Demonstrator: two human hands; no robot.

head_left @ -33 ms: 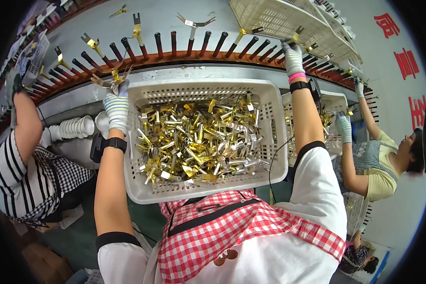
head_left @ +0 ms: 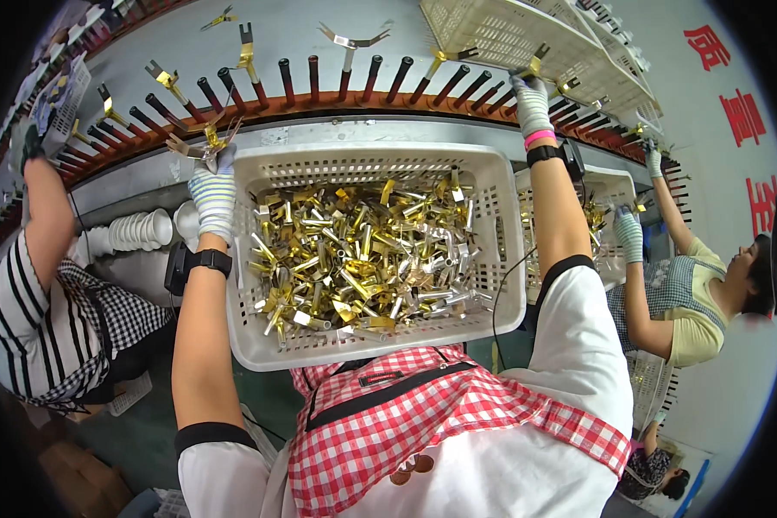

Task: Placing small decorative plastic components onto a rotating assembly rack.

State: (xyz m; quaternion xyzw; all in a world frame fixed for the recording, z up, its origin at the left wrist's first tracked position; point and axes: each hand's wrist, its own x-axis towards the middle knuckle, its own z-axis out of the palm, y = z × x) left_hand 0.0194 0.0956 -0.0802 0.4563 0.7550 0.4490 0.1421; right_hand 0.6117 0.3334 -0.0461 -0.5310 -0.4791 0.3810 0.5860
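My left hand (head_left: 211, 197), in a striped knit glove, is closed around a small bunch of gold and silver forked metal pieces (head_left: 210, 142) above the basket's left rim. My right hand (head_left: 533, 105), gloved too, reaches far forward to the row of upright posts (head_left: 398, 81). Its fingers are closed on a gold forked metal piece (head_left: 538, 60) there; the grip is partly hidden. Between my arms stands a white plastic basket (head_left: 375, 356), heaped with loose gold and silver metal pieces (head_left: 363, 259).
Several posts carry forked pieces, among them a silver one (head_left: 351, 41). White crates (head_left: 527, 39) stand beyond the row. White cups (head_left: 142, 230) lie stacked at left. Co-workers stand on both sides: a striped sleeve (head_left: 22, 289) left, a gloved hand (head_left: 628, 235) right at another basket.
The posts have shifted slightly left, and my right hand has moved a little left with them. My left hand stays in place. The left co-worker's arm has moved slightly.
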